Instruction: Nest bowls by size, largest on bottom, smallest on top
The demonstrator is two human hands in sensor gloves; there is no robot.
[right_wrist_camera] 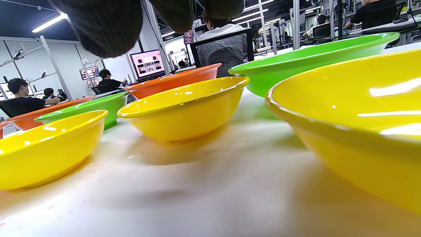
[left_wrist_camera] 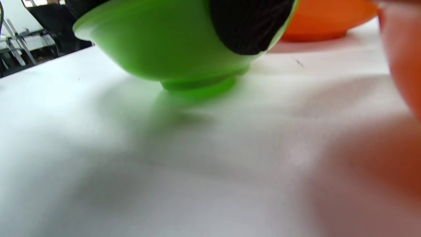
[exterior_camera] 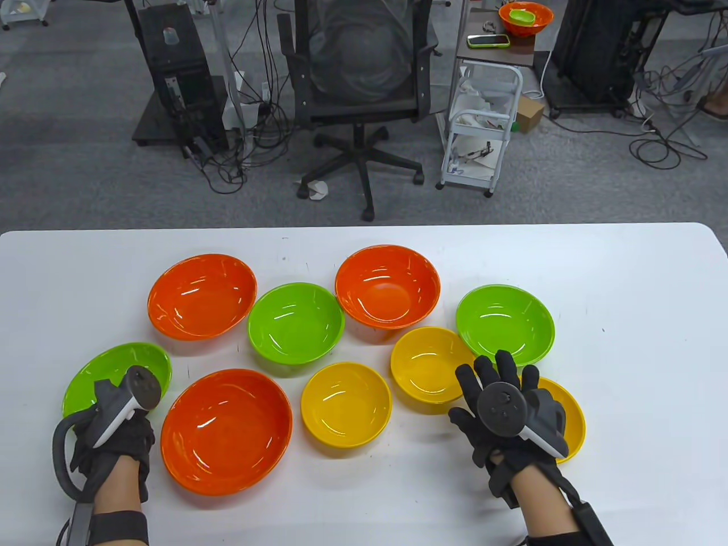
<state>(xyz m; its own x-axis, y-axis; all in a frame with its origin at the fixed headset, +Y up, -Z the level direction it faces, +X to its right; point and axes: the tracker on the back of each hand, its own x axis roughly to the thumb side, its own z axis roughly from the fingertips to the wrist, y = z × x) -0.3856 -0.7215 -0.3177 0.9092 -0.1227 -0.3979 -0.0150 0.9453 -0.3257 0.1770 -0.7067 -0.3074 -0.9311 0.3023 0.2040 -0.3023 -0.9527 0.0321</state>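
Observation:
Nine bowls stand apart on the white table (exterior_camera: pixel 625 318). Three are large and orange (exterior_camera: pixel 202 296) (exterior_camera: pixel 388 286) (exterior_camera: pixel 226 429). Three are green (exterior_camera: pixel 296 322) (exterior_camera: pixel 505 324) (exterior_camera: pixel 116 369). Three are yellow (exterior_camera: pixel 346 404) (exterior_camera: pixel 432 361) (exterior_camera: pixel 571 418). My left hand (exterior_camera: pixel 122 424) grips the near rim of the left green bowl (left_wrist_camera: pixel 158 42), with a gloved finger (left_wrist_camera: pixel 250 26) over its wall. My right hand (exterior_camera: pixel 480 392) has its fingers spread and hovers over the rightmost yellow bowl (right_wrist_camera: pixel 355 131), holding nothing.
The near orange bowl (left_wrist_camera: pixel 404 59) sits close to the right of my left hand. The table's far edge runs behind the bowls. An office chair (exterior_camera: pixel 358 74) and a white cart (exterior_camera: pixel 483 131) stand on the floor beyond it.

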